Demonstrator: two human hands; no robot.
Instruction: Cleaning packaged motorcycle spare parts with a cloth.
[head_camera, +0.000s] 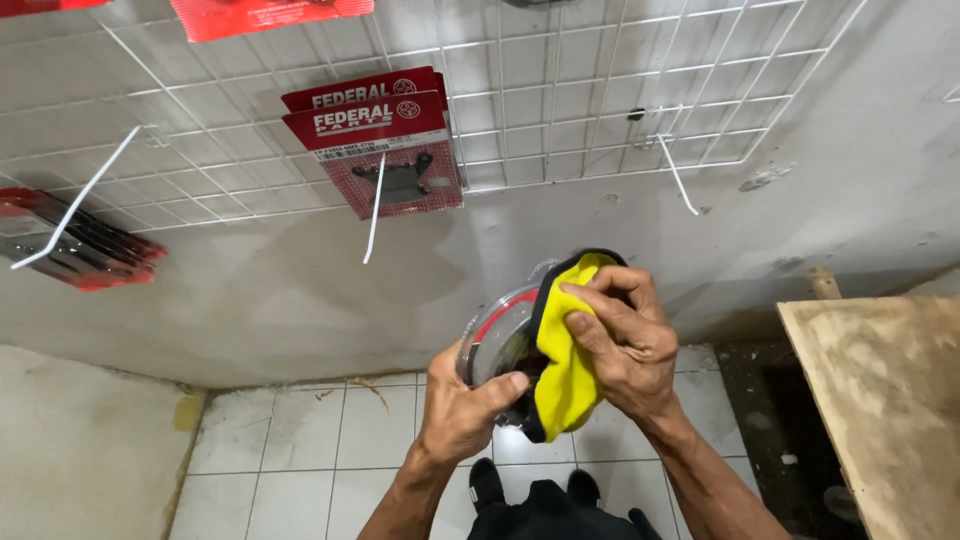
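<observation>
Both hands work chest-high over the tiled floor (300, 450). The left hand (462, 405) is closed round the lower rim of a clear round cover (497, 335). The right hand (625, 345) presses a yellow cloth (565, 385) against its right edge, fingers curled. A plywood board (880, 400) stands close on the right; the wire rack (560, 90) and red packets (385, 140) hang well clear above.

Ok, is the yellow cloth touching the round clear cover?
Touching. The head view shows the right hand pressing the yellow cloth against the round clear cover, held by the left hand.
</observation>
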